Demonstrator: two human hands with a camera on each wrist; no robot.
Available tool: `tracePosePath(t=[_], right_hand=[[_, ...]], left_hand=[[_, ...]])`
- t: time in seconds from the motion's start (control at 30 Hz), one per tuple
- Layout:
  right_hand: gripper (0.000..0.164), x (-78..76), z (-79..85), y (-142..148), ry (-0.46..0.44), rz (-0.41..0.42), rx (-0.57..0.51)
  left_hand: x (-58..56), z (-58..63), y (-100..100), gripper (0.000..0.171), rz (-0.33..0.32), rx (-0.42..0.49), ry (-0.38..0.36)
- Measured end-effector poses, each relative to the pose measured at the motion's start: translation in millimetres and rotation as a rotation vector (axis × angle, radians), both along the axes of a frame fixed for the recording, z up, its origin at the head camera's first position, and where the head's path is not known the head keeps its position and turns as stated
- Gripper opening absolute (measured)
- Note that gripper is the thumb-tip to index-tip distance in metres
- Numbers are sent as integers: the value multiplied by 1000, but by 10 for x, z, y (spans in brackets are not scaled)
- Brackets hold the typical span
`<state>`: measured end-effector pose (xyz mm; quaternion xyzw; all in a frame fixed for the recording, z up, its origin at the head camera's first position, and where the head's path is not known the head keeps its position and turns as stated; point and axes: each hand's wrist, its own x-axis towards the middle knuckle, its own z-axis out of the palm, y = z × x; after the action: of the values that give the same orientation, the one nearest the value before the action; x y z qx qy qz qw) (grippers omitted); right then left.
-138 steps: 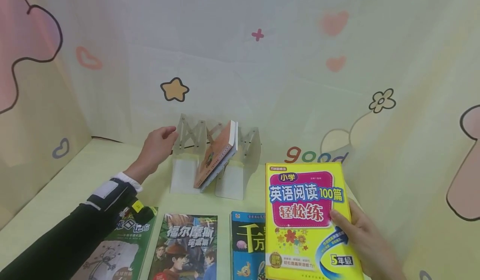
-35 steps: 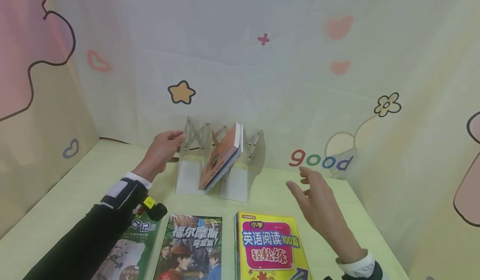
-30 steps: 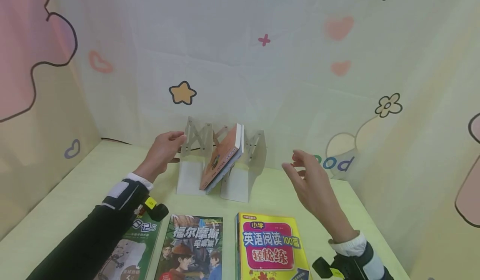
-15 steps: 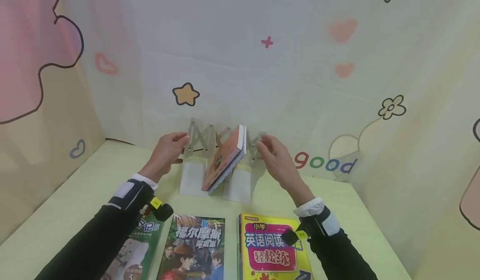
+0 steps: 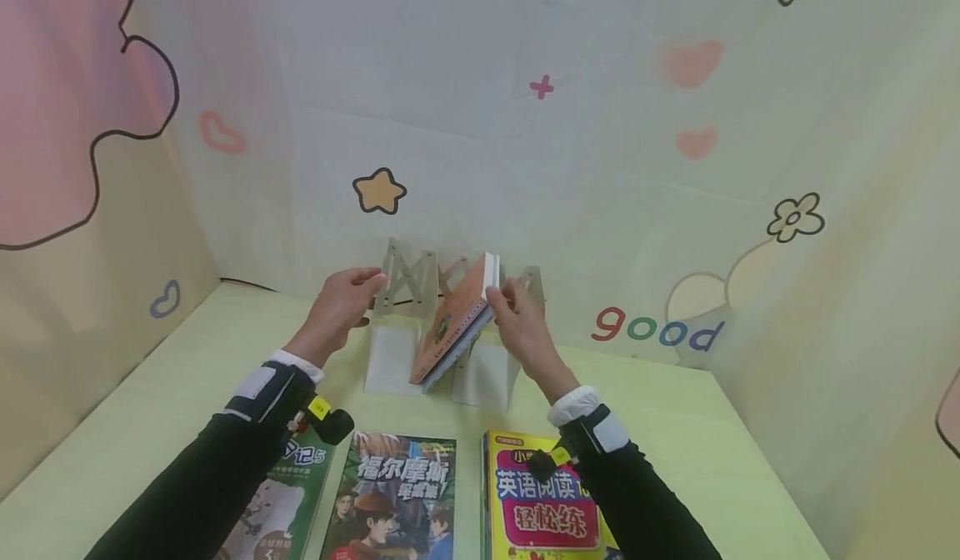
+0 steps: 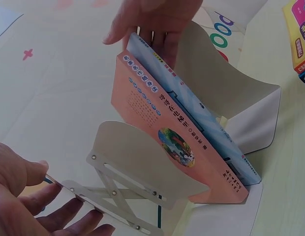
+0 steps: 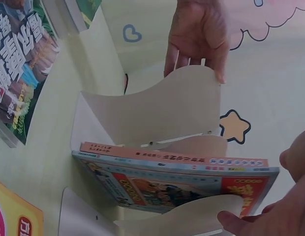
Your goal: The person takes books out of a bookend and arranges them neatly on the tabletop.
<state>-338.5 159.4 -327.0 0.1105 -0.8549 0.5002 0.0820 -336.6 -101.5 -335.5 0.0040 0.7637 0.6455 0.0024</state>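
A beige metal expanding bookend point(image 5: 408, 281) stands at the back of the table, with crossed linkages between curved panels. My left hand point(image 5: 337, 310) pinches its left end panel; the thumb meets the edge and the fingers lie behind point(image 6: 56, 209). Two books lean tilted in the middle section: an orange-pink book point(image 6: 142, 105) and a blue book point(image 6: 206, 118). My right hand point(image 5: 521, 327) is at their upper corner. Its fingers reach between the blue book and the right panel point(image 7: 192, 214), while the thumb side stands apart from the books in the right wrist view.
Along the table's near side lie a green book point(image 5: 288, 493), a comic-style detective book point(image 5: 401, 493) and a stack topped by a yellow workbook point(image 5: 551, 527). A patterned cloth backdrop point(image 5: 465, 127) rises behind the bookend.
My right hand laid the yellow workbook on the stack, then moved forward and left to the leaning books. My left hand stayed on the bookend's left panel.
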Motion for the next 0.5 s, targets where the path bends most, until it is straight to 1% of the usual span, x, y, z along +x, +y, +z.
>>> tracePosePath(t=[0.17, 0.3, 0.5], right_hand=[[43, -59, -90, -27, 15, 15, -32], [49, -69, -141, -37, 29, 17, -30], [47, -63, -192, -27, 58, -14, -4]], left_hand=[[0, -3, -4, 54, 1, -4, 0], [14, -8, -1, 53, 1, 1, 3], [16, -10, 0, 53, 9, 0, 13]])
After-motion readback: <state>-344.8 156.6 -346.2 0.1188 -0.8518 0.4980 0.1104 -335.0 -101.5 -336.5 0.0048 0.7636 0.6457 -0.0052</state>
